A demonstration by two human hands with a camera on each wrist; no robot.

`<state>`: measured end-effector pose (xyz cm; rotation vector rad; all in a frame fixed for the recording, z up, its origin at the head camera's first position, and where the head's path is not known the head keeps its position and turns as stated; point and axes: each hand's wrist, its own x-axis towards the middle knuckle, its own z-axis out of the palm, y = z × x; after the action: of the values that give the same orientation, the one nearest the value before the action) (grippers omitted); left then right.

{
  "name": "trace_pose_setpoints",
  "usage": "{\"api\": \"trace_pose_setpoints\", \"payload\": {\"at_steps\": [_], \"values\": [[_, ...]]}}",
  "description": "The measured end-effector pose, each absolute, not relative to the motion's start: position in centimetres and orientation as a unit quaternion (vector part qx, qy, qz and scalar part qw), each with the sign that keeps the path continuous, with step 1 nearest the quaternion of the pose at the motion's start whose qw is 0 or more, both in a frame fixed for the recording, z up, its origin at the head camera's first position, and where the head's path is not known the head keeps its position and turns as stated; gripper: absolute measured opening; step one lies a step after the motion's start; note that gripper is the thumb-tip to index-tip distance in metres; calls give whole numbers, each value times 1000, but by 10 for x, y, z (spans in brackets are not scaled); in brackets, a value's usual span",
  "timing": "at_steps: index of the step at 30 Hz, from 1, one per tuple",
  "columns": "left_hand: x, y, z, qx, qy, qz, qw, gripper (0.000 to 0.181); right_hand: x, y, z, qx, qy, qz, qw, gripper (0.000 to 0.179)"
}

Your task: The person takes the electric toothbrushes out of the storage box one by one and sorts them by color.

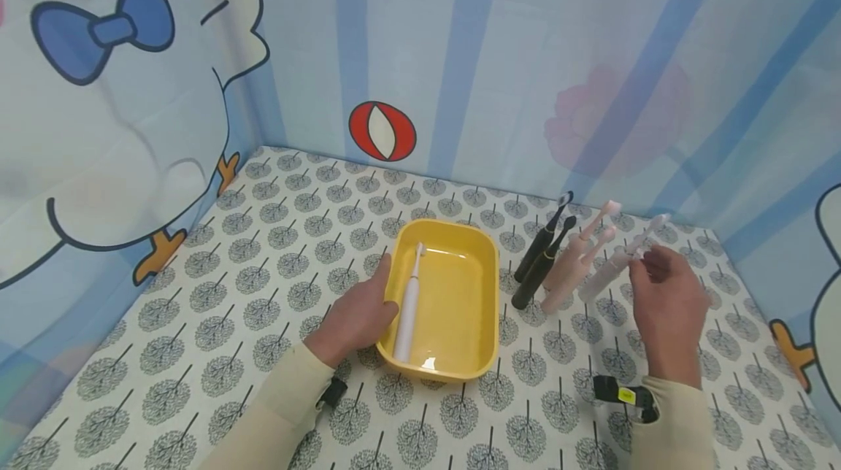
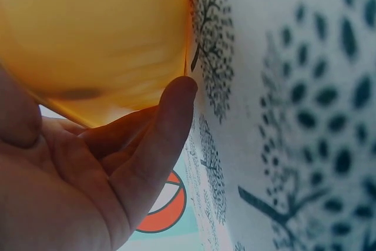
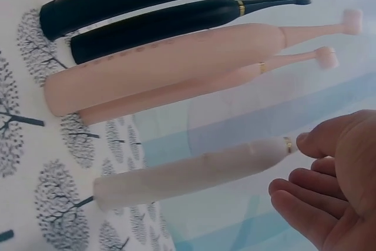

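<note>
A shallow yellow tray [image 1: 453, 371] stands on the patterned cloth, and a white electric toothbrush [image 1: 407, 317] lies along its left side. My left hand [image 1: 358, 313] grips the tray's left wall, thumb over the rim; in the left wrist view its fingers [image 2: 176, 104] press against the outside. Over on the right, my right hand [image 1: 670, 295] pinches a second white electric toothbrush [image 3: 194, 174] at its thin neck, just above the gold ring. That toothbrush is upright, its brush head hidden behind the thumb in the right wrist view.
Two black electric toothbrushes [image 1: 535, 276] and two pink ones [image 1: 568, 280] stand upright in pairs between the tray and my right hand. A striped cartoon curtain [image 1: 420, 54] rises behind the tree-patterned tablecloth [image 1: 217, 331].
</note>
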<state>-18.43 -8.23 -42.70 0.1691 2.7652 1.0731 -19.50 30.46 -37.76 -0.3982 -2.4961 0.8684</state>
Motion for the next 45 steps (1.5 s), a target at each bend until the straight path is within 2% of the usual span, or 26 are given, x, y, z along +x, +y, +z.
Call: {"api": "trace_pose_setpoints", "payload": {"at_steps": [6,15,24,39,45], "values": [[-184,-83,-428,60,927,361,85,81,-186,305,-364,-184,-896,319,248,49],[-185,-82,-426,58,928,356,87,80,-165,291,-333,-200,-867,332,314,45],[-183,-82,-424,60,929,357,83,80,-147,264,-314,-127,-844,351,385,36],[-184,-82,-425,51,928,357,97,80,-152,198,-304,30,-866,374,329,27],[-184,-81,-424,54,928,357,93,80,-161,176,-305,54,-896,360,254,30]]}}
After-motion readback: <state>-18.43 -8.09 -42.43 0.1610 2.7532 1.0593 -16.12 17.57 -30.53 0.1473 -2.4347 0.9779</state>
